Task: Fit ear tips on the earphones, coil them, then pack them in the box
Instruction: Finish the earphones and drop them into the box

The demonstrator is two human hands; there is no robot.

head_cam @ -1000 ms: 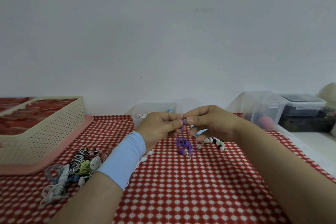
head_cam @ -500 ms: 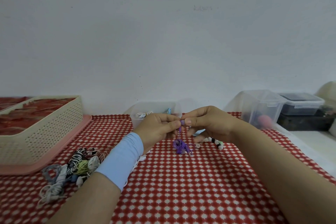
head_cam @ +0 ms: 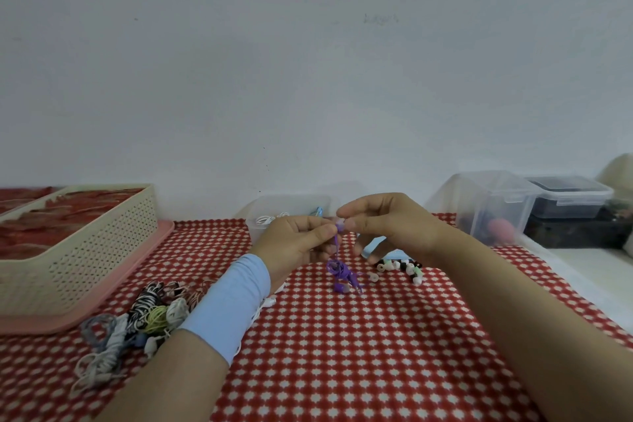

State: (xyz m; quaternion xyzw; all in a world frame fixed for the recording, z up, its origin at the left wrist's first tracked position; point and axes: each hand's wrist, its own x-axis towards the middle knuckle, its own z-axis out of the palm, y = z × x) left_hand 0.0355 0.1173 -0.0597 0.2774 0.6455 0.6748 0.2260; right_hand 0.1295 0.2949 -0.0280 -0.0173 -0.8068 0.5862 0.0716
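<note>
Over the last second the purple earphones (head_cam: 339, 272) have drawn in from a looser heap. Their cable now runs in a near-straight line from your fingertips down to the bundle, which rests on the red checked tablecloth (head_cam: 342, 353) toward the far edge of the table, about mid-width. One earbud is up at the pinch. The other lies with the bundle.

The step in hand looks like seating the pale lilac ear tip (head_cam: 340, 226) on that raised bud. Keep the bud steady and push the tip squarely along the stem. A small twist would probably help it roll over the lip. Keep the cable slack enough that the bundle does not tug your aim.

Your left hand (head_cam: 294, 243) is closed tight, its thumb and forefinger pinching the earphones at the top of the cable. Your right hand (head_cam: 394, 229) pinches the ear tip between thumb and forefinger, and its other fingers curl loosely below. Whether those fingers hold anything cannot be told.

Loose ear tips (head_cam: 400, 267) lie just right of the bundle. A clear box (head_cam: 274, 214) stands behind your hands at the far edge. Coiled earphones (head_cam: 137, 315) are heaped toward the left edge, in front of a cream basket (head_cam: 85, 250).
</note>
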